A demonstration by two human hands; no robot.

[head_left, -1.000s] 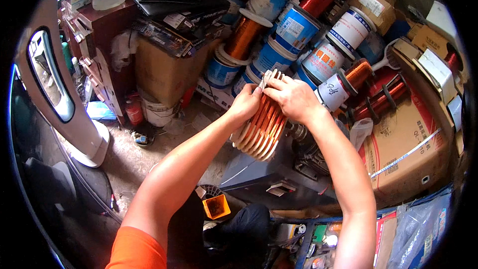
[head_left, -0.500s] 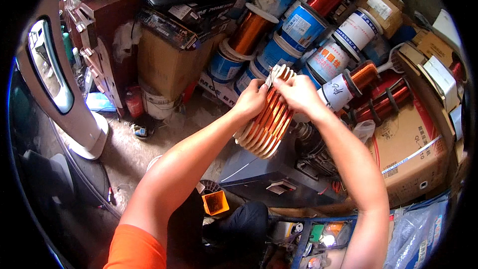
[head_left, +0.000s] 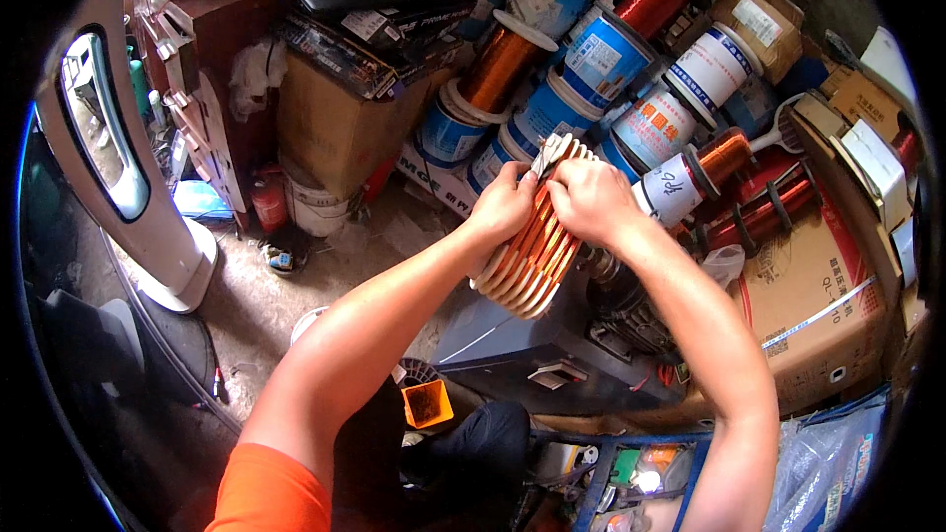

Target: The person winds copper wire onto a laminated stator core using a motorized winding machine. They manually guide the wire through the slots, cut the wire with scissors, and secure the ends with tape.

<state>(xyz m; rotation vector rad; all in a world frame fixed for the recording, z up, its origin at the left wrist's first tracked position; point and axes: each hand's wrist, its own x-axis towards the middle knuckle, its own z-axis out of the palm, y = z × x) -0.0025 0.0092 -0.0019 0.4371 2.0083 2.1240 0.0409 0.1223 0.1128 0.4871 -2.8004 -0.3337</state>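
Observation:
I have a cream ribbed coil former (head_left: 517,291), wound with orange copper wire (head_left: 542,232), held tilted in front of me. My left hand (head_left: 498,202) is closed on its left side near the top, the thumb beside a thin pale piece (head_left: 539,160) that I cannot make out clearly. My right hand (head_left: 596,195) grips the upper right of the former, its fingers curled over the windings and partly hidden. Just below the former is a dark grey machine housing (head_left: 512,350) with dark metal parts at its right.
Stacked wire spools (head_left: 591,59) and cardboard boxes (head_left: 798,305) crowd the back and right. At left stand a beige upright panel (head_left: 177,271), a red extinguisher (head_left: 268,202) and a white bucket (head_left: 315,212). A small yellow container (head_left: 427,402) lies by my legs.
Both hands and the former have shifted a little to the right. My right fingers have moved from the top edge to curl lower over the windings.

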